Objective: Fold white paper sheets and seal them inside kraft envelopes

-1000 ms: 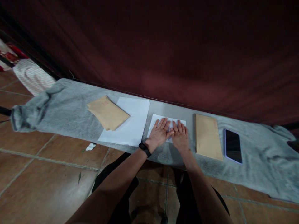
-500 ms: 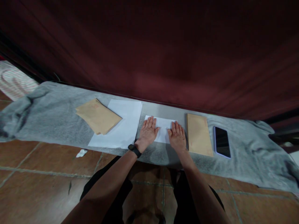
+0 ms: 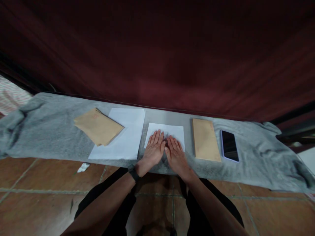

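A folded white sheet of paper lies on the grey cloth straight in front of me. My left hand rests flat on its lower left part, fingers stretched forward. Beside it, my right hand lies flat on the lower right part, the thumbs close together. Neither hand grips anything; the palms cover the sheet's near edge. Left of the hands is a stack of larger white paper, partly overlapped by several brown envelopes. On the right lies a neat pile of brown envelopes.
A phone in a purple case lies right of the envelope pile. The grey cloth covers a long narrow bench. A dark red curtain hangs behind it. A crumpled white scrap is on the tiled floor.
Both hands have drawn together and toward me on the white sheet, uncovering its far part. The view has shifted slightly; the other things lie as before.
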{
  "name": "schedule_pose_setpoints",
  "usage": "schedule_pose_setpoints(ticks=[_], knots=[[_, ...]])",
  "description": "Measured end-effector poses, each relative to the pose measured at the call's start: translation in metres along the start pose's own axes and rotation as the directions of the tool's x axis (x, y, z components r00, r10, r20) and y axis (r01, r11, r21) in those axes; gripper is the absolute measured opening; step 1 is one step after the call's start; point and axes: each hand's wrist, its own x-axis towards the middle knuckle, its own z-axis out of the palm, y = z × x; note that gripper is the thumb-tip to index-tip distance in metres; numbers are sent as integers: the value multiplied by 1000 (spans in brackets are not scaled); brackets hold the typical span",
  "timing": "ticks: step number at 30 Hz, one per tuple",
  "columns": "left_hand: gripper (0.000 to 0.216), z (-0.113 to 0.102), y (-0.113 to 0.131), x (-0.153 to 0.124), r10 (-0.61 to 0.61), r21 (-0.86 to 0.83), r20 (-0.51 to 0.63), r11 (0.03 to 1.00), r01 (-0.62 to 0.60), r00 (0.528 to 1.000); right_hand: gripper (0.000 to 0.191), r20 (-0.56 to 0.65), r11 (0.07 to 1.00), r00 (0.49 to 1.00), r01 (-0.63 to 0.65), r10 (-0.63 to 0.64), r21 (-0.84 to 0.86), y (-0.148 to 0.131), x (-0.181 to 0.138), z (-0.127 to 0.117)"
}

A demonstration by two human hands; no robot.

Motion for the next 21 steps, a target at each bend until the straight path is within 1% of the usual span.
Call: schedule_pose_setpoints(ticks=[2, 6, 9, 14, 18, 21], knots=[[55, 0, -1, -10, 14, 16, 0, 1000, -14, 1000, 56, 5, 1000, 1000, 13, -13, -15, -1, -7, 2], [53, -3, -6, -26, 141, 65, -46, 988, -138, 989, 57, -23, 997, 999, 38, -40, -61, 1, -17, 2], [52, -2, -9, -36, 192, 85, -26, 978, -190, 981, 57, -19, 994, 998, 50, -53, -95, 1, -22, 1], [56, 1, -12, -45, 171, 116, -47, 980, -165, 984, 60, -51, 987, 998, -30, 23, -158, 5, -29, -1], [63, 3, -13, -48, 138, 104, -98, 986, -128, 986, 69, -103, 978, 992, -87, 69, -188, 12, -34, 1], [72, 5, -13, -51, 109, 87, -135, 991, -98, 985, 72, -133, 971, 986, -129, 103, -203, 16, -37, 3]])
